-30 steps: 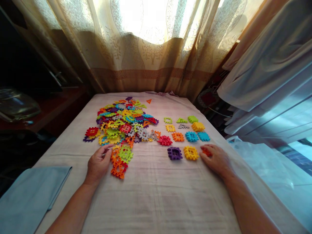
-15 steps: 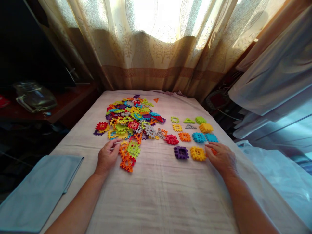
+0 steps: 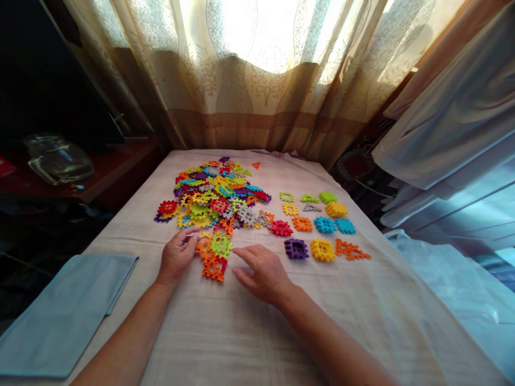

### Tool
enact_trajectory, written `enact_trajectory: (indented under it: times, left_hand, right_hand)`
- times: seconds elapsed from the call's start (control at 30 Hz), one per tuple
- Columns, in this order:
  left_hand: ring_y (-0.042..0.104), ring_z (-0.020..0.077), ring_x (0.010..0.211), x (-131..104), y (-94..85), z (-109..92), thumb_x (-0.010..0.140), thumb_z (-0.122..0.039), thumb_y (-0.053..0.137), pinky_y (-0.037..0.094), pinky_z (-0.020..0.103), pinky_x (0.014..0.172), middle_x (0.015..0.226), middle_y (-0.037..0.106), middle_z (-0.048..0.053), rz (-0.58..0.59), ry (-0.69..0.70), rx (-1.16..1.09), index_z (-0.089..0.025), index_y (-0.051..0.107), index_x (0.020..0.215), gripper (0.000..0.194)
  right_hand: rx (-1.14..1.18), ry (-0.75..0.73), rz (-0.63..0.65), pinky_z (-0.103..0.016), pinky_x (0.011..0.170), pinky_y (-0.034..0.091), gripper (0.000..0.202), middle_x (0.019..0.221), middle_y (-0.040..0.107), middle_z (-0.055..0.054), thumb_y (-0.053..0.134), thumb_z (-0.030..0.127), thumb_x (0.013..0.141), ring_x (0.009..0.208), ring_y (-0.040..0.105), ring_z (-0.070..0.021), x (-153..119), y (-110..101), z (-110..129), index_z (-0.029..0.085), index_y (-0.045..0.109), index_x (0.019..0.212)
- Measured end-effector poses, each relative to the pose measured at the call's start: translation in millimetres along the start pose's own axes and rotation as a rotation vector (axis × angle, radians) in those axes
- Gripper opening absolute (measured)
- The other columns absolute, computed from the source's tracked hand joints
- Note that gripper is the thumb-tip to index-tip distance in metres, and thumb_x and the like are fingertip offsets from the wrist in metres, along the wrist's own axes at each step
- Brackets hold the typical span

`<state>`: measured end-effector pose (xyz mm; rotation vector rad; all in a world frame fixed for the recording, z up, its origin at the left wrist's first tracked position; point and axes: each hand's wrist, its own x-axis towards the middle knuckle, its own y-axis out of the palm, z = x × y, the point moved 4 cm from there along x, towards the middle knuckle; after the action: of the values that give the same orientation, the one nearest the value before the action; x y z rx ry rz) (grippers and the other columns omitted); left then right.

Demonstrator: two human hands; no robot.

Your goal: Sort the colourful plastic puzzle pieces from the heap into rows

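My left hand (image 3: 177, 258) rests on the table with fingers loosely bent, thumb and forefinger apart, its fingertips beside an orange square building piece (image 3: 204, 245). Against that lie a lime green square piece (image 3: 221, 244), an orange triangular piece (image 3: 212, 268) and a partly hidden red piece (image 3: 222, 262). My right hand (image 3: 259, 271) is just right of this small group, thumb and fingers spread, holding nothing. Off to the right, an orange triangular piece (image 3: 352, 250) lies flat beside a yellow square (image 3: 322, 250) and a purple square (image 3: 296, 249).
A heap of mixed coloured pieces (image 3: 217, 187) covers the table's back left. Sorted pieces sit in rows at right, including a blue stack (image 3: 325, 225) and a yellow stack (image 3: 336, 209). A folded blue cloth (image 3: 68, 311) lies front left; a glass jug (image 3: 58, 161) stands beyond.
My right hand has let go of the orange triangular piece at the end of the right row and moved left to the small group. My left hand has stayed in place.
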<state>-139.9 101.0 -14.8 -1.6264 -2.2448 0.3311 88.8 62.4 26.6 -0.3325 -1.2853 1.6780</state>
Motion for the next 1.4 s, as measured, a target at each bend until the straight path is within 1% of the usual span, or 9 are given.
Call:
enact_trajectory:
  times: [0.13, 0.23, 0.5, 0.67, 0.8, 0.97, 1.17, 1.3, 1.4]
  left_hand:
    - [0.069, 0.0181, 0.078, 0.3, 0.3, 0.3, 0.076, -0.044, 0.056, 0.06, 0.026, 0.058, 0.093, 0.072, 0.005, 0.012, -0.008, -0.008, -0.019, 0.067, 0.106, 0.04]
    - [0.069, 0.0173, 0.077, 2.2, 0.8, 3.3, 0.077, -0.045, 0.055, 0.06, 0.026, 0.059, 0.096, 0.072, 0.005, 0.02, -0.004, 0.007, -0.019, 0.067, 0.106, 0.04]
    - [0.07, 0.0176, 0.076, 4.2, -0.4, 5.5, 0.078, -0.049, 0.053, 0.059, 0.027, 0.062, 0.096, 0.073, 0.006, 0.021, 0.029, 0.067, -0.019, 0.067, 0.107, 0.044]
    - [0.07, 0.0182, 0.078, 4.6, -0.1, 6.6, 0.078, -0.049, 0.054, 0.06, 0.027, 0.064, 0.091, 0.073, 0.005, 0.024, 0.03, 0.079, -0.019, 0.067, 0.107, 0.044]
    - [0.07, 0.0183, 0.078, 4.6, 0.6, 6.4, 0.077, -0.048, 0.054, 0.06, 0.027, 0.064, 0.089, 0.072, 0.005, 0.019, 0.011, 0.078, -0.019, 0.067, 0.106, 0.043]
    - [0.07, 0.0176, 0.076, 3.5, 0.4, 2.2, 0.076, -0.046, 0.055, 0.06, 0.026, 0.06, 0.09, 0.072, 0.005, 0.014, -0.004, 0.054, -0.019, 0.068, 0.105, 0.042]
    - [0.07, 0.0172, 0.076, 4.4, 0.2, 4.8, 0.077, -0.047, 0.054, 0.06, 0.026, 0.062, 0.091, 0.073, 0.005, 0.015, 0.019, 0.116, -0.019, 0.068, 0.107, 0.043]
    - [0.07, 0.0184, 0.078, 4.8, 0.4, 6.0, 0.078, -0.046, 0.053, 0.06, 0.027, 0.064, 0.091, 0.073, 0.005, 0.001, 0.025, 0.142, -0.02, 0.068, 0.107, 0.042]
    - [0.07, 0.0177, 0.077, 4.1, 0.1, 4.5, 0.077, -0.044, 0.054, 0.06, 0.026, 0.064, 0.09, 0.073, 0.004, -0.004, 0.022, 0.153, -0.02, 0.068, 0.106, 0.04]
  right_hand:
    - [-0.09, -0.022, 0.131, -0.034, 0.081, 0.048, 0.047, 0.098, 0.068, -0.009, 0.063, 0.048, 0.081, 0.091, 0.06, -0.0237, 21.3, 30.9, 28.9, 0.021, 0.061, 0.119]
    - [-0.143, 0.005, 0.159, -0.032, 0.078, 0.047, 0.033, 0.095, 0.066, -0.008, 0.061, 0.044, 0.083, 0.091, 0.059, -0.0225, 29.8, 38.7, 33.2, 0.022, 0.064, 0.109]
    - [-0.14, 0.071, 0.207, -0.026, 0.068, 0.045, 0.02, 0.09, 0.067, -0.006, 0.052, 0.037, 0.091, 0.079, 0.062, -0.0174, 33.5, 41.4, 25.8, 0.022, 0.066, 0.095]
    - [-0.036, 0.117, 0.064, -0.025, 0.073, 0.048, 0.021, 0.096, 0.068, -0.006, 0.057, 0.036, 0.089, 0.084, 0.064, -0.0175, 25.7, 26.7, 12.3, 0.022, 0.067, 0.102]
    - [0.053, 0.171, -0.281, -0.028, 0.084, 0.049, 0.023, 0.101, 0.068, -0.007, 0.055, 0.03, 0.089, 0.091, 0.064, -0.0178, 5.1, -21.4, -26.2, 0.023, 0.067, 0.107]
    - [-0.123, 0.452, -0.535, -0.032, 0.071, 0.051, 0.033, 0.092, 0.068, -0.008, 0.051, 0.045, 0.088, 0.071, 0.062, -0.0177, -59.3, -82.1, -116.9, 0.02, 0.068, 0.099]
    - [-0.315, 0.763, -0.546, -0.034, 0.065, 0.048, 0.044, 0.087, 0.068, -0.011, 0.049, 0.053, 0.081, 0.069, 0.061, -0.0209, -143.1, -102.7, -197.2, 0.017, 0.07, 0.09]
    - [-0.398, 0.919, -0.444, -0.035, 0.067, 0.047, 0.038, 0.098, 0.068, -0.011, 0.053, 0.049, 0.078, 0.078, 0.062, -0.0234, -158.0, -99.8, -209.1, 0.019, 0.072, 0.093]
    - [-0.488, 0.874, -0.41, -0.038, 0.077, 0.047, 0.035, 0.109, 0.065, -0.012, 0.053, 0.043, 0.08, 0.092, 0.06, -0.0259, -149.5, -99.6, -202.1, 0.019, 0.073, 0.095]
